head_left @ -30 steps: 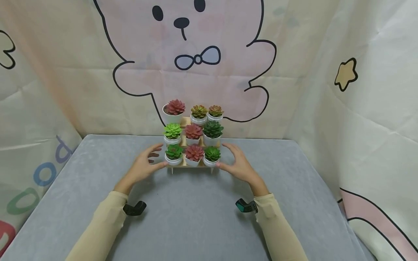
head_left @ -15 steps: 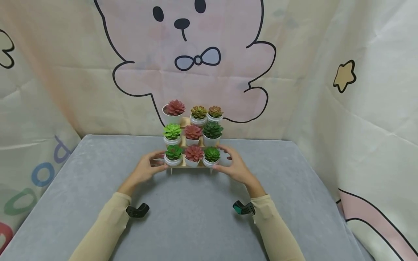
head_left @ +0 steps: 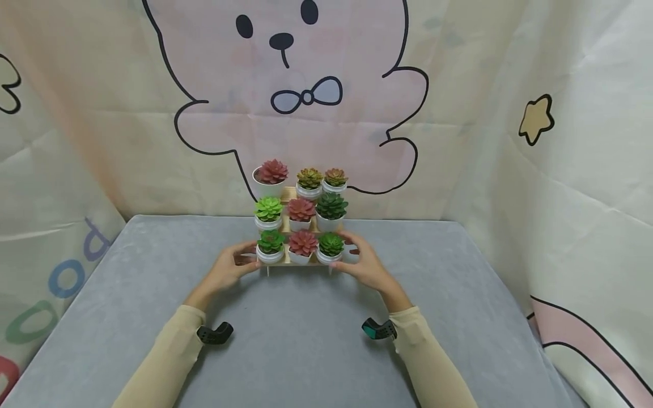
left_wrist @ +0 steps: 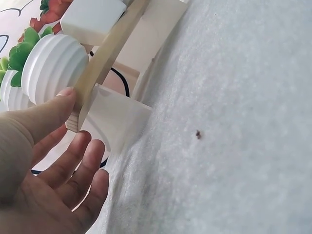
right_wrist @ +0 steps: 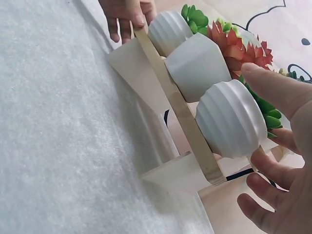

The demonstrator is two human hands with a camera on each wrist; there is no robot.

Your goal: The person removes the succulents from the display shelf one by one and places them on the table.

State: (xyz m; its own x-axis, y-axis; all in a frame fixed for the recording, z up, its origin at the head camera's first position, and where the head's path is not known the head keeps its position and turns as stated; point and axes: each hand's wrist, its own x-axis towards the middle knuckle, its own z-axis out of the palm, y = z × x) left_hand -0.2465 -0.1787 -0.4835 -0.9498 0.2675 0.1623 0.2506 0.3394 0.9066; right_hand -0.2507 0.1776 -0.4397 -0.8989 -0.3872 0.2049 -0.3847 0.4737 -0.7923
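the left hand (head_left: 229, 267) has its thumb against the wooden shelf's (head_left: 289, 193) left end; the right hand (head_left: 366, 265) surrounds the near right pot (head_left: 328, 258). i cannot tell if either grips. the shelf stands far on the table (head_left: 306, 345).

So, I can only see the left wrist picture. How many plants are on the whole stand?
Observer: The head view shows nine potted plants on the stand, in three rows of three.
Operator: Wow, nine! And what's down at the right end?
Observer: The right hand is there, beside a ribbed white pot in the front row.
Operator: Cool. Is there anything fun printed around?
Observer: Yes, the head view shows a yellow star on the cloth off to the right.
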